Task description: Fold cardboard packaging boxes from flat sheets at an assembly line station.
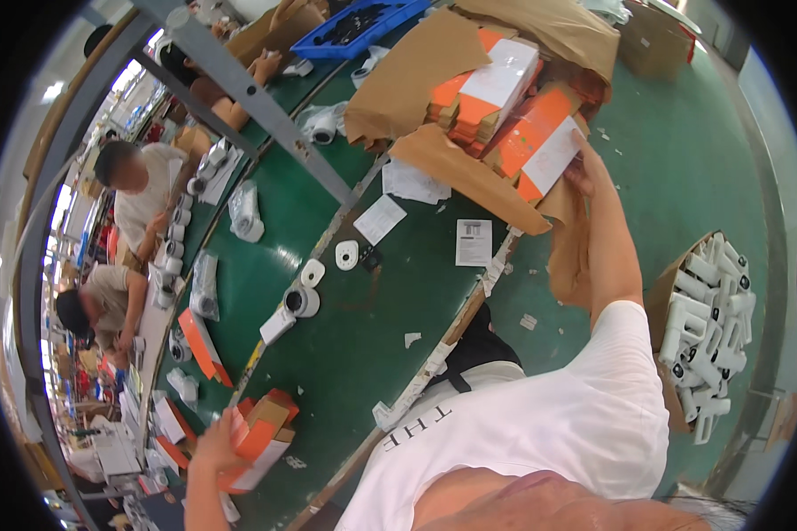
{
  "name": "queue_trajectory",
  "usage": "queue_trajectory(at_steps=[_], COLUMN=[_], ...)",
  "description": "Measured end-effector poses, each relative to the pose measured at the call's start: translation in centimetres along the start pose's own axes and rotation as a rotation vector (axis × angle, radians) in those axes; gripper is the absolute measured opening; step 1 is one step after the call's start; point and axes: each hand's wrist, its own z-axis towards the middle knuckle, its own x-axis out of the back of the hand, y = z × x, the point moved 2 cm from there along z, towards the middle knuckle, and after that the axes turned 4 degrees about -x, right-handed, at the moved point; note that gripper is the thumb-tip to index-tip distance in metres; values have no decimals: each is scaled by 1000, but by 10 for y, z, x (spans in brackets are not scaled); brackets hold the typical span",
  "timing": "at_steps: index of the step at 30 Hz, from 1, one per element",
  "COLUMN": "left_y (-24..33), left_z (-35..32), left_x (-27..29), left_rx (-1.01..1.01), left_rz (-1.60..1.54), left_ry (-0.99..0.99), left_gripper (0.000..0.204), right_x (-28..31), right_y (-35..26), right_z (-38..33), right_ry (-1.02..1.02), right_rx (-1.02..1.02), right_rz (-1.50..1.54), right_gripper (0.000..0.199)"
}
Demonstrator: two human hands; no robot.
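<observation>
My right hand (584, 170) is at the far right, its fingers closed on the edge of a folded orange-and-white carton (545, 146). That carton lies in an opened brown paper wrapping (469, 173) beside a stack of more flat cartons (496, 84). At the lower left, my left hand (214, 447) rests against the near side of an orange-and-white box (266, 434) with raised brown flaps. Its fingers look apart, and part of the box behind them is hidden.
A printed leaflet (474, 242), a white camera-like device (303, 301) and a white square plate (347, 255) lie on the green table. A grey metal post (266, 111) rises at its far side. On the floor at right stands a carton of white parts (704, 327). Two people work across the line.
</observation>
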Motion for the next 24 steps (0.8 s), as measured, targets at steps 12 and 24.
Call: queue_trajectory(at_steps=[12, 24], left_y=[25, -3], left_z=[-2, 74], left_x=[29, -73], left_rx=[-315, -509], left_rz=[736, 729], left_ry=[57, 497], left_gripper=[51, 34], right_x=[-9, 24], right_y=[-26, -32], right_z=[2, 57], right_ry=[-4, -177], right_rx=[-44, -76], right_rz=[-86, -90], right_gripper=[45, 62])
